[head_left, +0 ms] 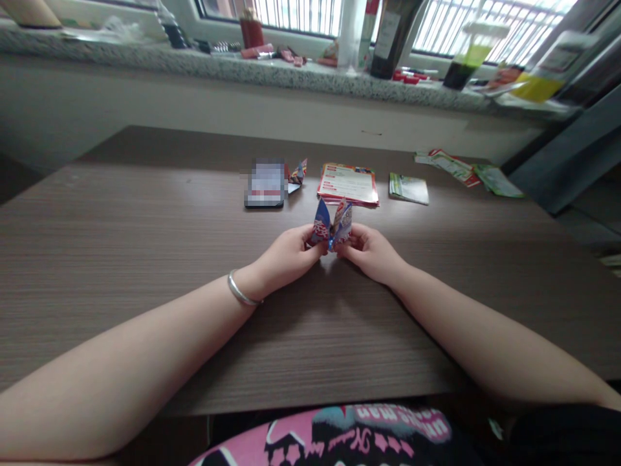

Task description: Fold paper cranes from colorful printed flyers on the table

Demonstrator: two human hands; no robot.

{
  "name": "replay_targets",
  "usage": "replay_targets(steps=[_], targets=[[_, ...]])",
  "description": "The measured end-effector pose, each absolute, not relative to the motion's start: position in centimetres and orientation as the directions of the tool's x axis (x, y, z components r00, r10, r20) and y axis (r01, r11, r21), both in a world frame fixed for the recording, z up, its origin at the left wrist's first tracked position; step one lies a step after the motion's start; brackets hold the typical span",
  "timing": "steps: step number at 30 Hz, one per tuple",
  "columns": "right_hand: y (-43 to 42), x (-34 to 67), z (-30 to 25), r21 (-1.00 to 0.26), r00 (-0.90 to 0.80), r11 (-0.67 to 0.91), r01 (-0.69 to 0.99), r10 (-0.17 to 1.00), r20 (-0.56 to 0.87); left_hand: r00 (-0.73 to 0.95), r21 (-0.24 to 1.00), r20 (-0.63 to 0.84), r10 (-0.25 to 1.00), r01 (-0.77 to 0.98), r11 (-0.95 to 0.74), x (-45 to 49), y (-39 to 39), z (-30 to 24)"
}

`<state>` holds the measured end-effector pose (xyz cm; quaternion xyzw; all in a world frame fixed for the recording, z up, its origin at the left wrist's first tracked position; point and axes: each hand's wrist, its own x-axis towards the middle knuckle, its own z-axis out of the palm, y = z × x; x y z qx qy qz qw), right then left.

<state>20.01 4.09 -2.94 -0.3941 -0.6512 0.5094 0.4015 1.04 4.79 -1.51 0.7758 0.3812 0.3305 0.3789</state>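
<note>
Between my two hands is a small folded paper piece (321, 220), printed blue, red and white, with pointed flaps standing up. My left hand (295, 252), with a silver bangle (237, 290) at the wrist, pinches its left side. On the other side, my right hand (371, 249) grips it with thumb and fingers. Both hands are just above or on the brown table; I cannot tell which. Just beyond the paper lies a stack of printed sheets (347, 184) with red borders.
A phone-like device (264, 184), its screen blurred, lies left of the stack beside another folded paper piece (299, 172). Rightward are a green and white packet (408, 189) and several flattened wrappers (497, 180). Bottles (391, 39) and small items crowd the stone windowsill (310, 74).
</note>
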Motion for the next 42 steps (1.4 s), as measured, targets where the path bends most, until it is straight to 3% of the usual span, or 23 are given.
replay_targets(steps=[10,16,24,34,42], targets=[[4.29,20.04,-2.50,-0.990,-0.349,0.135,-0.032,0.927,0.138,0.539,0.904,0.202,0.818,0.218,-0.367,0.82,5.22,-2.17],[4.22,20.01,-2.59,-0.986,-0.362,0.163,-0.015,0.919,0.158,0.437,0.954,0.239,0.867,0.058,-0.293,1.04,5.05,-2.04],[4.27,19.92,-2.68,-0.989,-0.236,0.126,-0.079,0.961,0.141,0.426,0.981,0.175,0.888,-0.003,-0.192,1.55,4.86,-1.81],[3.91,19.78,-2.41,-0.988,-0.234,0.154,-0.004,0.960,0.151,0.313,0.963,0.228,0.922,-0.210,-0.167,1.77,4.65,-1.76],[3.36,19.66,-2.22,-0.959,-0.096,0.279,0.051,0.957,0.273,0.282,0.967,0.231,0.931,-0.176,-0.186,1.77,4.37,-1.38]])
